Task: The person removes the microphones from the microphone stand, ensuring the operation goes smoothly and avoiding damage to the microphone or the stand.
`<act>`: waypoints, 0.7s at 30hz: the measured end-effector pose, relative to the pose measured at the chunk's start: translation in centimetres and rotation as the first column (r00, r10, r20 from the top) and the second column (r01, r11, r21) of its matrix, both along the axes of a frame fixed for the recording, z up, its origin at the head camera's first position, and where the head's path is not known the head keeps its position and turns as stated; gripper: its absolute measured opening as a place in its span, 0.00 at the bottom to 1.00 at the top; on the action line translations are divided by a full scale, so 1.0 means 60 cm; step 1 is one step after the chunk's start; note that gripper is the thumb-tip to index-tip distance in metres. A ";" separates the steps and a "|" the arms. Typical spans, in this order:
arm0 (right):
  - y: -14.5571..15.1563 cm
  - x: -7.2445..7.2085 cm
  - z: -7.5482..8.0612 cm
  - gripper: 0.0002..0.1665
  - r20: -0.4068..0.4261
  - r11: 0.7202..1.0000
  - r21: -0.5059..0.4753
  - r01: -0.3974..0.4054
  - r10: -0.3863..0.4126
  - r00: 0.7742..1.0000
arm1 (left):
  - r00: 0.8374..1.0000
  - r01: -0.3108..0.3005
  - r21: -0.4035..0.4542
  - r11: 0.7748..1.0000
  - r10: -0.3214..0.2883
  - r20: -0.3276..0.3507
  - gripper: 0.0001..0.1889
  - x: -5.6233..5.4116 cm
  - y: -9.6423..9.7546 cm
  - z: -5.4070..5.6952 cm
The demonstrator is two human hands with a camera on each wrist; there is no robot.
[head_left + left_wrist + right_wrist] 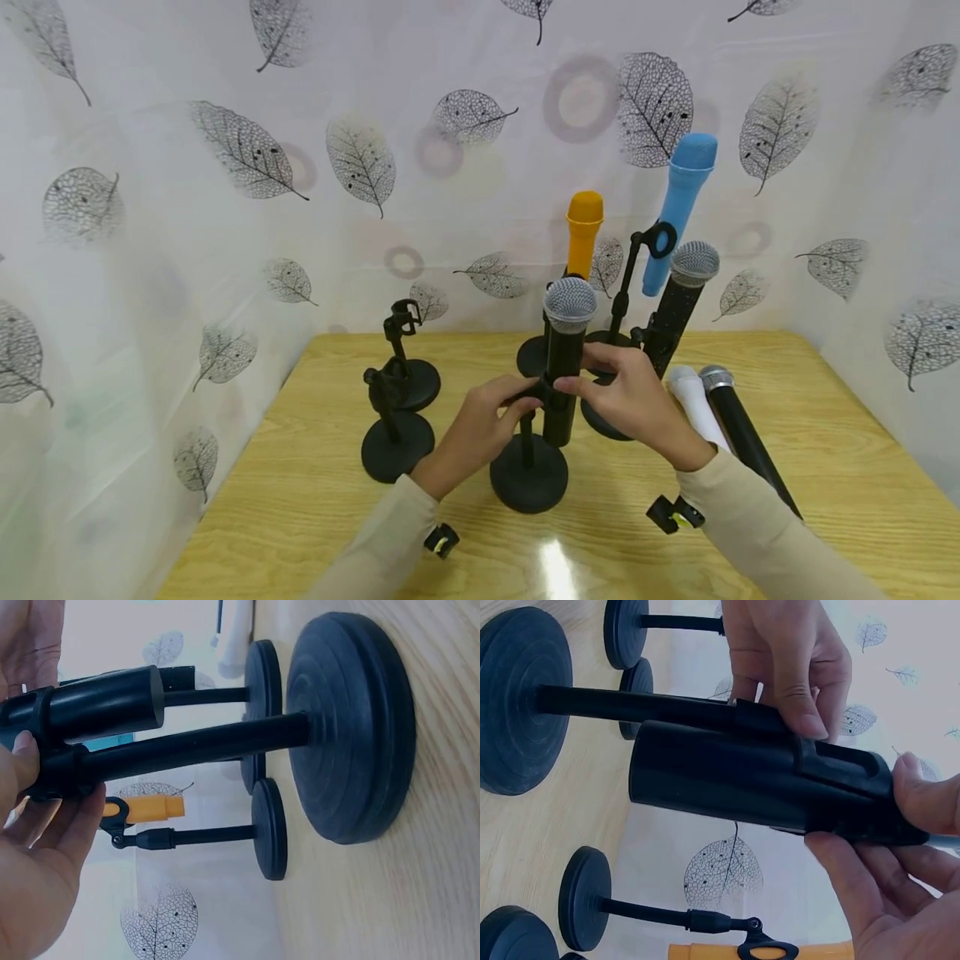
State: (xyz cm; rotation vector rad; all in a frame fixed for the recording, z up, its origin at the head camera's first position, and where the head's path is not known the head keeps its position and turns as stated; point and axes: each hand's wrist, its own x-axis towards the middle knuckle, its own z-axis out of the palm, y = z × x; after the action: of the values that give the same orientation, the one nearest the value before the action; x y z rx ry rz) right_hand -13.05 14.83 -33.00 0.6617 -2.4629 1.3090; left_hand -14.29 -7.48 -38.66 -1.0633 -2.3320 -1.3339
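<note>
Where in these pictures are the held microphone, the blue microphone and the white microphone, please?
Held microphone (pixel 562 354): head view, black body below its mesh.
Blue microphone (pixel 681 198): head view, upper part of its handle.
White microphone (pixel 701 412): head view, on its handle.

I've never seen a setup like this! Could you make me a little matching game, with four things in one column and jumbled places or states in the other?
Things
1. White mic
2. Left hand
3. Blue mic
4. Right hand

Places or states
A. Leaning in a rear stand
B. Holding an upright black mic
C. Lying on the table
D. Pinching the front stand

Right pairs: 1-C, 2-D, 3-A, 4-B
</note>
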 end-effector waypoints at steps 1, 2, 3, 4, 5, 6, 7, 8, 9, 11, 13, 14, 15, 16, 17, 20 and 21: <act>-0.001 0.000 0.000 0.16 -0.011 1.000 0.003 0.007 -0.007 1.000 | 1.000 0.004 -0.004 1.000 -0.004 -0.009 0.14 -0.001 0.000 0.000; -0.002 0.000 0.000 0.15 -0.019 1.000 0.004 0.011 -0.011 1.000 | 1.000 0.007 -0.007 1.000 -0.007 -0.018 0.14 -0.002 -0.001 0.000; -0.003 0.000 0.000 0.14 -0.026 1.000 0.005 0.015 -0.015 1.000 | 1.000 0.009 -0.013 1.000 -0.009 -0.025 0.14 -0.002 -0.001 0.000; -0.003 0.000 0.001 0.13 -0.032 1.000 0.005 0.019 -0.019 0.999 | 0.999 0.010 -0.019 1.000 -0.010 -0.031 0.14 -0.003 -0.001 0.000; -0.004 0.001 0.002 0.12 -0.035 1.000 0.006 0.023 -0.022 0.999 | 0.999 0.010 -0.025 1.000 -0.011 -0.036 0.13 -0.003 -0.002 0.000; -0.005 0.000 0.002 0.12 -0.040 1.000 0.009 0.028 -0.027 0.999 | 0.999 0.010 -0.031 0.999 -0.011 -0.039 0.13 -0.004 -0.002 0.000; -0.005 0.000 0.002 0.11 -0.043 0.999 0.013 0.032 -0.031 0.999 | 0.999 0.011 -0.035 0.999 -0.012 -0.043 0.13 -0.004 -0.002 -0.001; -0.006 0.000 0.003 0.11 -0.046 0.999 0.016 0.035 -0.034 0.998 | 0.999 0.014 -0.037 0.999 -0.015 -0.044 0.13 -0.004 -0.002 -0.001; -0.006 0.001 0.004 0.10 -0.048 0.999 0.020 0.038 -0.037 0.998 | 0.999 0.017 -0.038 0.999 -0.019 -0.046 0.13 -0.004 -0.002 0.000; -0.006 0.001 0.005 0.09 -0.045 0.999 0.024 0.042 -0.041 0.998 | 0.998 0.025 -0.040 0.999 -0.027 -0.049 0.13 -0.003 -0.002 0.000; -0.006 0.003 0.006 0.09 -0.034 0.999 0.024 0.043 -0.042 0.999 | 0.998 0.031 -0.042 0.999 -0.033 -0.050 0.13 -0.003 -0.001 0.001; -0.006 0.003 0.007 0.09 -0.026 0.999 0.021 0.041 -0.041 0.999 | 0.998 0.033 -0.044 0.998 -0.035 -0.052 0.13 -0.003 -0.001 0.001; -0.006 0.003 0.008 0.09 -0.016 0.999 0.020 0.040 -0.040 0.999 | 0.998 0.032 -0.047 0.998 -0.034 -0.053 0.13 -0.003 -0.001 0.002; -0.006 0.004 0.008 0.09 -0.009 0.999 0.018 0.039 -0.039 0.999 | 0.998 0.031 -0.052 0.998 -0.033 -0.054 0.13 -0.003 -0.001 0.002; -0.007 0.004 0.009 0.09 -0.004 0.999 0.017 0.038 -0.038 0.999 | 0.998 0.030 -0.056 0.998 -0.033 -0.056 0.13 -0.003 -0.001 0.002; -0.008 0.004 0.010 0.08 0.008 0.999 0.017 0.040 -0.041 0.999 | 0.998 0.025 -0.073 0.997 -0.030 -0.059 0.13 -0.003 -0.002 0.002; -0.008 0.004 0.011 0.08 0.010 0.999 0.018 0.043 -0.043 0.999 | 0.998 0.025 -0.077 0.997 -0.030 -0.058 0.13 -0.004 -0.002 0.003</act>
State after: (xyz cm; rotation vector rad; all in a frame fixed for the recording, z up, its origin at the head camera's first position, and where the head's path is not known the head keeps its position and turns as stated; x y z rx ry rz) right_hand -12.81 14.33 -32.37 0.6045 -2.4862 1.2791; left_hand -14.50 -7.61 -38.49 -1.1455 -2.3502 -1.2147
